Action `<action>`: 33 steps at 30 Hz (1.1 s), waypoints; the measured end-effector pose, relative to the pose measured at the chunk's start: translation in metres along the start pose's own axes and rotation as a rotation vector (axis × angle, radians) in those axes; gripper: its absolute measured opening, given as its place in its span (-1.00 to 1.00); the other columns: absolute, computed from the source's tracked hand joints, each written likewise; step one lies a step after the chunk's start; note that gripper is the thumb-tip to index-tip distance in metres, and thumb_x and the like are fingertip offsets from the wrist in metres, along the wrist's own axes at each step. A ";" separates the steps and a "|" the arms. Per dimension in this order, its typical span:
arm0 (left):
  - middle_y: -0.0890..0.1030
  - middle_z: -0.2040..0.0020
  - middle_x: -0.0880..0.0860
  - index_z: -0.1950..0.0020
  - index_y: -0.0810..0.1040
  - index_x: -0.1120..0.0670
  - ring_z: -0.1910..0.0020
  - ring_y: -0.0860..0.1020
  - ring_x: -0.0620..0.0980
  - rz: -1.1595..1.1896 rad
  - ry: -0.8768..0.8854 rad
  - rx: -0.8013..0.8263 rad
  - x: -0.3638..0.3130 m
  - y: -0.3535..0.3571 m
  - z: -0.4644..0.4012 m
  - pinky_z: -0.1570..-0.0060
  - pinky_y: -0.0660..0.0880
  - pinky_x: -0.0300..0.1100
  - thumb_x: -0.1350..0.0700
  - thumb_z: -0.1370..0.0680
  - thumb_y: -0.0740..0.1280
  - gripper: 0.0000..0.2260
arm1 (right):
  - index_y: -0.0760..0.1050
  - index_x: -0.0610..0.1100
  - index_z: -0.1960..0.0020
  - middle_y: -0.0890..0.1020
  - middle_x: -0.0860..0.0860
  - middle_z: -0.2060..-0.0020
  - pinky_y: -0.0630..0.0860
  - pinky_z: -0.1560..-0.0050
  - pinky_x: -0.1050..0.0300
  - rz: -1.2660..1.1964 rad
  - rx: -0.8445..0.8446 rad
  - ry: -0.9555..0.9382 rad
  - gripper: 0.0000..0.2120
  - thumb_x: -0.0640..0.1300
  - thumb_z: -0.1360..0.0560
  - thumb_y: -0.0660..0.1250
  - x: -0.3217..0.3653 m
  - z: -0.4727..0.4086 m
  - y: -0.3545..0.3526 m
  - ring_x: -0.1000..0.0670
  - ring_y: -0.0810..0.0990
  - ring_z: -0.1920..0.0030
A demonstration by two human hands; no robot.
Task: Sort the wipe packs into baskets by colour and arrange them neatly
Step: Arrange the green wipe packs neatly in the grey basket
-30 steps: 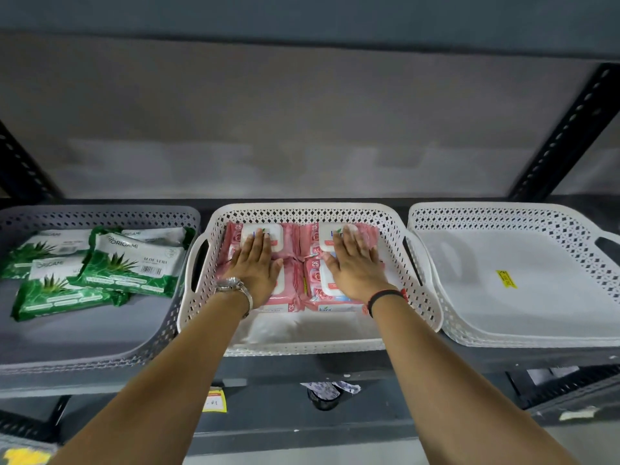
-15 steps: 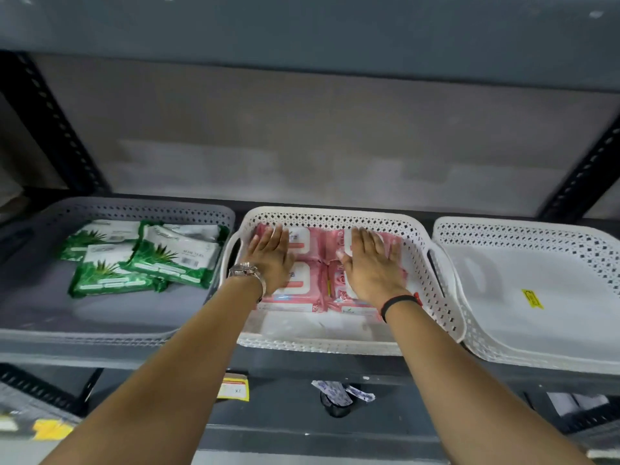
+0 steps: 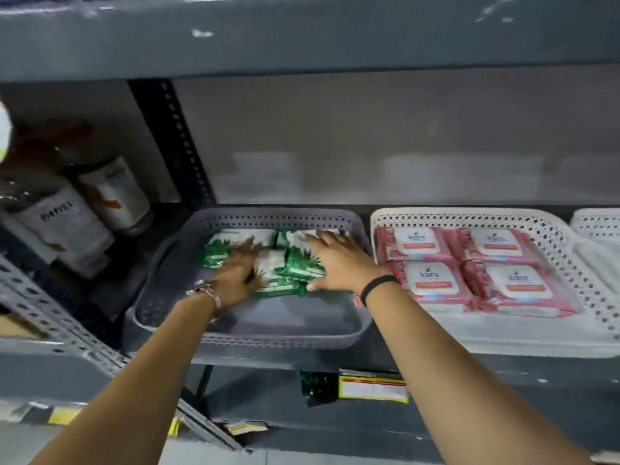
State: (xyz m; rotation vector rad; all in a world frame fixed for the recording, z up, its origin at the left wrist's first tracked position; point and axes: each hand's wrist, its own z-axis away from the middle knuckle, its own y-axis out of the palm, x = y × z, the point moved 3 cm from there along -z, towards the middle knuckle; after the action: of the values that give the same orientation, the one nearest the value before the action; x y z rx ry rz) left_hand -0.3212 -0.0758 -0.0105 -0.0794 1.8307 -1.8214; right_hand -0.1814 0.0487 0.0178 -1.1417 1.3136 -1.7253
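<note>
Green wipe packs (image 3: 295, 263) in grey basket (image 3: 268, 333), both hands flat, fingers spread on them, L (image 3: 236, 276), R (image 3: 339, 263), 4 pink packs (image 3: 469, 266) in white basket (image 3: 553, 236).

The grey basket (image 3: 335, 223) looks like matt moulded plastic, its rim pierced with rows of small holes. Inside it the green wipe packs (image 3: 295, 266) are glossy film that catches the light. Right of the grey basket, the white basket (image 3: 550, 236) is perforated plastic too, holding pink wipe packs (image 3: 432, 280) in shiny wrap with smooth white labels. Left of the grey basket, the shelf upright (image 3: 174, 135) is dark painted metal, punched with holes.
</note>
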 end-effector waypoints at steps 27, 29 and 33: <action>-0.40 -0.43 0.05 -0.43 -0.34 0.02 -0.40 -0.35 0.00 -0.187 0.032 0.318 0.059 0.009 0.005 -0.38 -0.29 0.08 -0.16 -0.55 0.07 -0.31 | -0.12 0.02 -0.51 -0.15 -0.05 -0.53 -0.12 -0.49 -0.14 -0.005 0.136 0.084 -0.23 0.02 -0.49 0.30 0.020 -0.002 0.044 -0.09 -0.19 -0.51; -0.42 -0.41 0.01 -0.43 -0.34 0.01 -0.41 -0.35 -0.01 -0.195 0.026 0.300 0.061 0.015 0.001 -0.37 -0.30 0.10 -0.18 -0.56 -0.01 -0.37 | -0.22 -0.04 -0.51 -0.20 -0.05 -0.52 -0.13 -0.53 -0.15 0.024 0.174 0.092 -0.25 0.02 -0.54 0.22 0.019 -0.001 0.047 -0.06 -0.22 -0.51; -0.40 -0.43 0.00 -0.43 -0.32 0.00 -0.42 -0.32 -0.02 -0.216 0.017 0.302 0.061 0.022 -0.007 -0.37 -0.30 0.10 -0.18 -0.56 -0.03 -0.39 | -0.32 -0.12 -0.49 -0.28 -0.02 -0.50 -0.19 -0.50 -0.11 0.025 0.279 0.140 -0.26 0.04 -0.58 0.13 0.016 -0.002 0.052 -0.01 -0.30 -0.50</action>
State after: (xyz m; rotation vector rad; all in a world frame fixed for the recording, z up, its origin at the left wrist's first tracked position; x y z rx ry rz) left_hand -0.3689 -0.0927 -0.0526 -0.1543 1.5879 -2.2349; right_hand -0.1891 0.0214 -0.0287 -0.8562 1.1174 -1.9277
